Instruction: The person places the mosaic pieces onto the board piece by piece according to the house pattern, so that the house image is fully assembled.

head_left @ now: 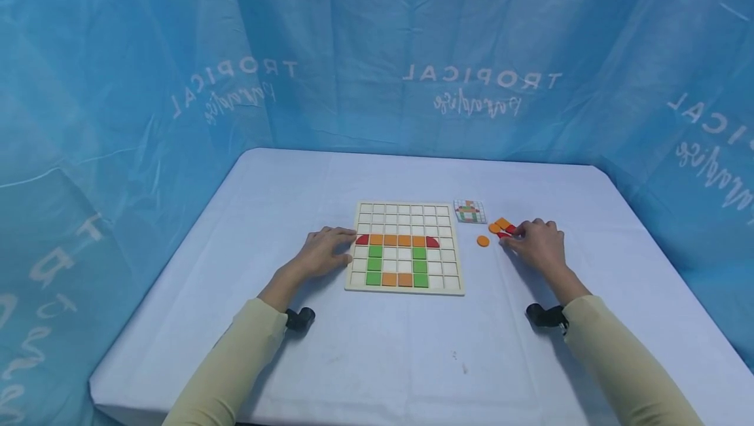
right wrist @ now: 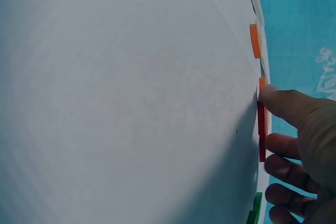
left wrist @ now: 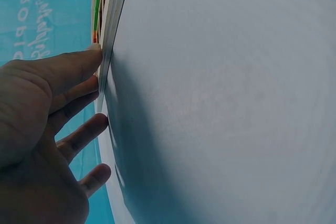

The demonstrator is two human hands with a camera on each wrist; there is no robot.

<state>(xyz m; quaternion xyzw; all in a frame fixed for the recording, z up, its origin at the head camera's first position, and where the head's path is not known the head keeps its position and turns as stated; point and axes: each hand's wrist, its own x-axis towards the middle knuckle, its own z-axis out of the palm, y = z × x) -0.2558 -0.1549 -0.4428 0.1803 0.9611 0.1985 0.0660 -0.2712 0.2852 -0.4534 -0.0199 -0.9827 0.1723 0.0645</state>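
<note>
A square wooden grid board (head_left: 404,292) lies on the table, with red, orange and green pieces forming a pattern in its cells. My left hand (head_left: 323,252) rests at the board's left edge, thumb and fingertips spread along it; the left wrist view shows fairly straight fingers (left wrist: 79,69) right at the rim. To the right of the board, my right hand (head_left: 537,243) reaches down to a small cluster of loose pieces. In the right wrist view its thumb (right wrist: 289,103) touches the red and orange pieces (right wrist: 261,116), with the other fingers loosely bent beside them.
A small pattern card (head_left: 470,211) lies at the board's upper right corner. An orange disc (head_left: 483,241) sits apart from the cluster. Green pieces (right wrist: 255,208) show past my right fingers. Blue printed curtains (head_left: 365,86) hang around the white-covered table (head_left: 383,360).
</note>
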